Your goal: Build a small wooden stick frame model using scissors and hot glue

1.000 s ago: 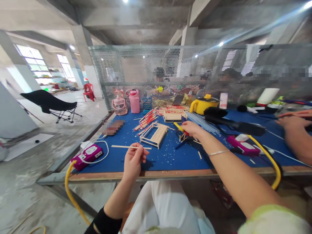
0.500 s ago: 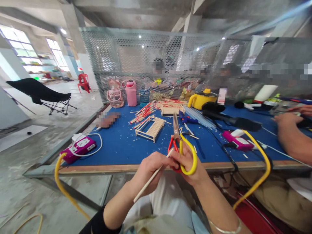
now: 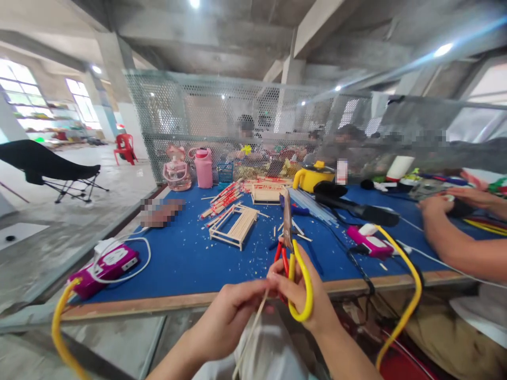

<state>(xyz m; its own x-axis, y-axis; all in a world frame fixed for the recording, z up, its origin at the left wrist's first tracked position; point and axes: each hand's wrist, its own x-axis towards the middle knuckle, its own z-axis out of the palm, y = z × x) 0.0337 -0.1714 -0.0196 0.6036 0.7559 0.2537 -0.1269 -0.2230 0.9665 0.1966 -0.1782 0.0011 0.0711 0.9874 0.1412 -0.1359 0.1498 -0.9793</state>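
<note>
A thin, straight, pale wooden stick [image 3: 252, 331] slants down over the white-clothed lap [image 3: 273, 343], pinched by the left hand [image 3: 227, 319], whose fingertips meet the right hand [image 3: 298, 289], gripping upward-pointing metal scissors [image 3: 289, 244] with red-and-yellow looped handles.

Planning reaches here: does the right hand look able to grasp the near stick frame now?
Probably not: scissors occupy the right hand, so it has little grip free for the near stick frame.

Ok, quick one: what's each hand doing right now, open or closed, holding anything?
Left hand: closed, pinching a thin wooden stick.
Right hand: closed around the scissors; can't tell if its fingertips touch the stick too.
</note>
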